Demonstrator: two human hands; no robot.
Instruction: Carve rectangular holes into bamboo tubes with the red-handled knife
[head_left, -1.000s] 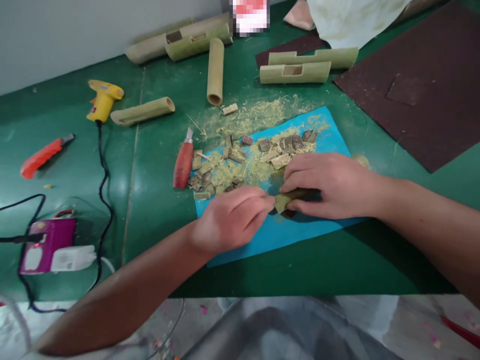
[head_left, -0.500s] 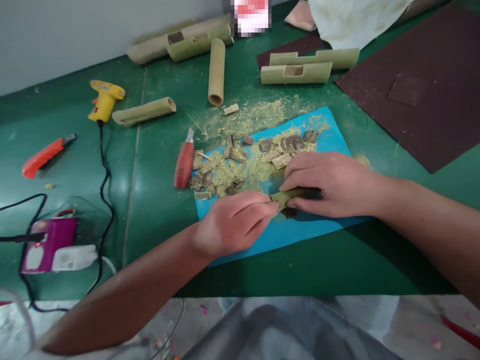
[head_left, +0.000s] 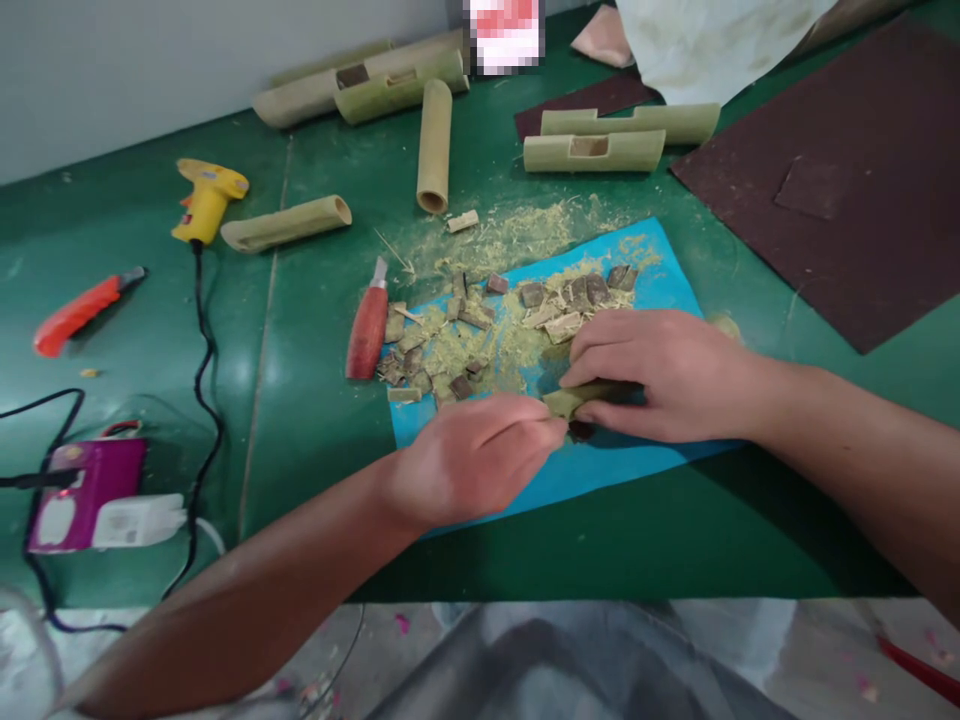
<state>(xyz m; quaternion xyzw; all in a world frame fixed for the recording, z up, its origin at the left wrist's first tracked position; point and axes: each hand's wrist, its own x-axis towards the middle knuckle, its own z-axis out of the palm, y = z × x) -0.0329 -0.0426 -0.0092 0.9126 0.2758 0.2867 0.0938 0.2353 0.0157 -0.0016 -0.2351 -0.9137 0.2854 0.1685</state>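
Fingertips [head_left: 556, 431] of left hand [head_left: 480, 460] have edged nearer right hand [head_left: 664, 372].

Below the near edge of the green table [head_left: 660, 555], rumpled grey clothing [head_left: 585, 670] shows; left hand [head_left: 480, 455] and right hand [head_left: 652, 375] are bare.

The flat blue rectangular sheet [head_left: 600, 472] looks smooth and matt; the broad green tabletop [head_left: 315, 320] beneath it is glossy. Over the sheet, flat brown wood-like chips [head_left: 597, 289] look rough, the slim green bamboo-like piece [head_left: 565, 402] matt. Just left of it, the short red-handled knife [head_left: 368, 332] has a glossy handle and metal blade.
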